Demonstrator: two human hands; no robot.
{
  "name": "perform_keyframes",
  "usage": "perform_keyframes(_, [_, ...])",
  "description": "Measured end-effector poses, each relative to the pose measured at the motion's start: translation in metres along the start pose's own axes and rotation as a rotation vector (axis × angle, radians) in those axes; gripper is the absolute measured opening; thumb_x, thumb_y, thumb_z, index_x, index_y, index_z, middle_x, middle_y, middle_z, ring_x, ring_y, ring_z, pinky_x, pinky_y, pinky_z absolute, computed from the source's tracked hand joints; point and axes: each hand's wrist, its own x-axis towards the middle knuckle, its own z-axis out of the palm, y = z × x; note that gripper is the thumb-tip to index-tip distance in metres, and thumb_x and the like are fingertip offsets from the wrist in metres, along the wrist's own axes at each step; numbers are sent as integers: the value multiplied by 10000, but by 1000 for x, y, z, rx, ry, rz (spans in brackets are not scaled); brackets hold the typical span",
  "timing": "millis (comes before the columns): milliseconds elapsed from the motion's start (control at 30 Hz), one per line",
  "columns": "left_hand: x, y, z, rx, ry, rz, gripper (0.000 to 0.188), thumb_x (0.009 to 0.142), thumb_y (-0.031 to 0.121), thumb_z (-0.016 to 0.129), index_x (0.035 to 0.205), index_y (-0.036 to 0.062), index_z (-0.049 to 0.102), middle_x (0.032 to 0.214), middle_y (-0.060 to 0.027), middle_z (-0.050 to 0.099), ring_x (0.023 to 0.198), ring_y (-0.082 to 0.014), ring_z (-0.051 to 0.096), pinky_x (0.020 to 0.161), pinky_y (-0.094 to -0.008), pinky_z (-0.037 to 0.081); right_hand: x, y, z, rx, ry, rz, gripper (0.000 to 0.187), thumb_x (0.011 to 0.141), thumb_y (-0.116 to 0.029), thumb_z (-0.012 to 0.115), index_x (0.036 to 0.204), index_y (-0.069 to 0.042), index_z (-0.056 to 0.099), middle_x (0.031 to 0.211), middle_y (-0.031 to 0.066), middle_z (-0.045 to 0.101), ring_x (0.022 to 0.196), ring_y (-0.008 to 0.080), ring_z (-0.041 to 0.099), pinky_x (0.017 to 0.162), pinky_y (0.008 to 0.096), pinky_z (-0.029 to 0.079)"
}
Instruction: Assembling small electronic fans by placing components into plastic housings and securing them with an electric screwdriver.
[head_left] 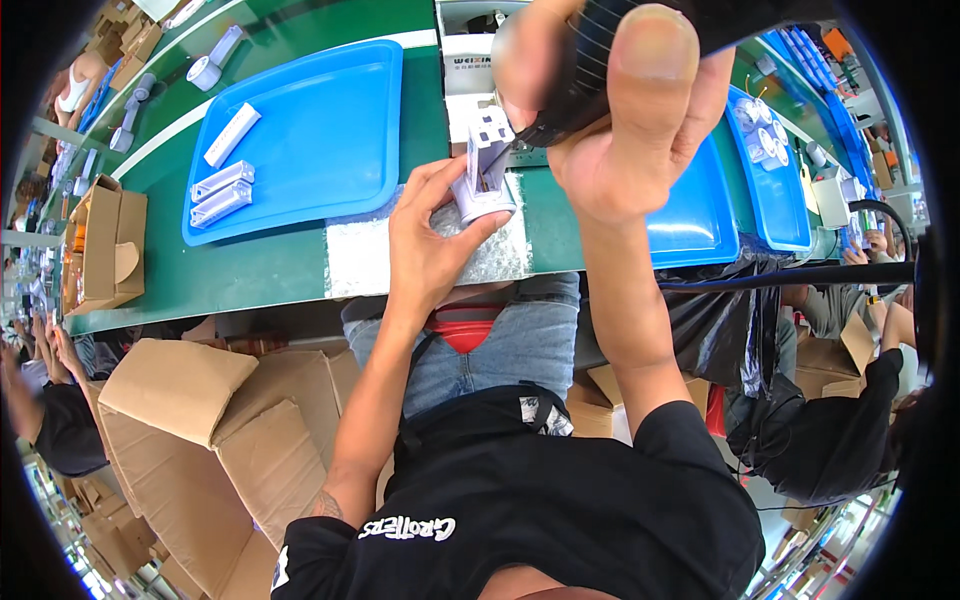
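Both hands work a small plastic part over the green table.

The left hand grips the pale lavender part, upright above a foam pad; the right hand clenches a black tool touching its top.

On the bench lie 2 blue trays, with 3 white parts (left tray).

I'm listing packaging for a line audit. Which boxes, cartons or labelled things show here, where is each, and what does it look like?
Open carton: table's left end, brown, flaps up.
Flattened cartons: floor, lower left, brown sheets.
White box: table's far edge, top centre, dark print on its front.
Black bag: under the table, right, glossy.
No screens or signs visible.
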Motion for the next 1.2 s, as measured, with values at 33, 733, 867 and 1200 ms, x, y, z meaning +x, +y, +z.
perform_keyframes(33, [0, 1, 0, 0, 0, -2, 640, 748, 103, 945, 1334, 6, 706, 1247, -126, 695, 1114, -234, 688, 963, -351, 557, 0, 1, -2, -11, -8, 3, 560, 979, -367, 776, 1236, 91, 581, 775, 111, 644, 608, 113, 589, 526, 224, 465])
perform_keyframes(733, [15, 30, -53, -98, 20, -87, 611, 806, 154, 930, 1336, -20, 680, 1265, -137, 718, 1118, -227, 703, 931, -366, 592, -3, -38, -52, 104, -97, -326, 887, 1071, -617, 514, 1653, -32, 188, 834, 70, 532, 608, 165, 542, 566, 299, 463])
perform_keyframes(867, [112, 28, -96, -56, 90, -24, 532, 892, 233, 869, 1299, -55, 685, 1128, -120, 755, 995, -167, 715, 882, -313, 574, -23, -9, -62, -10, 75, -139, 647, 1062, -348, 592, 1519, 34, 340, 1013, 107, 613, 708, 183, 637, 598, 305, 539])
perform_keyframes(1200, [356, -116, -136, 341, -135, -167, 525, 869, 401, 889, 1159, 0, 718, 888, -70, 748, 726, -121, 667, 628, -299, 539, -100, 28, -60, -155, 141, 251, 603, 1044, 5, 591, 1571, 50, 302, 1365, 171, 590, 1165, 209, 637, 995, 372, 547])
